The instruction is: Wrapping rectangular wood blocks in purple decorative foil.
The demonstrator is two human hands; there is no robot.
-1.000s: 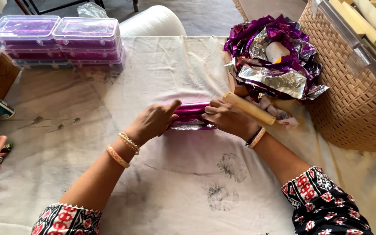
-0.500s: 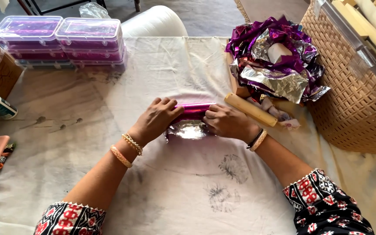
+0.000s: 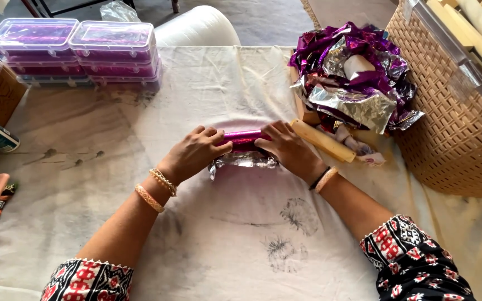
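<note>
Both hands rest on a purple foil roll (image 3: 245,139) lying crosswise in the middle of the cloth-covered surface (image 3: 241,234). The left hand (image 3: 195,153) grasps the roll's left end with curled fingers, and the right hand (image 3: 287,148) grasps its right end. A flap of silver foil (image 3: 241,161) lies just below the roll. Right of the roll lies a tan stick (image 3: 323,141), beyond it a heap of crumpled foil (image 3: 358,83) and a woven basket (image 3: 453,122). Two lidded boxes (image 3: 73,50) sit well apart to the upper left of the roll.
</note>
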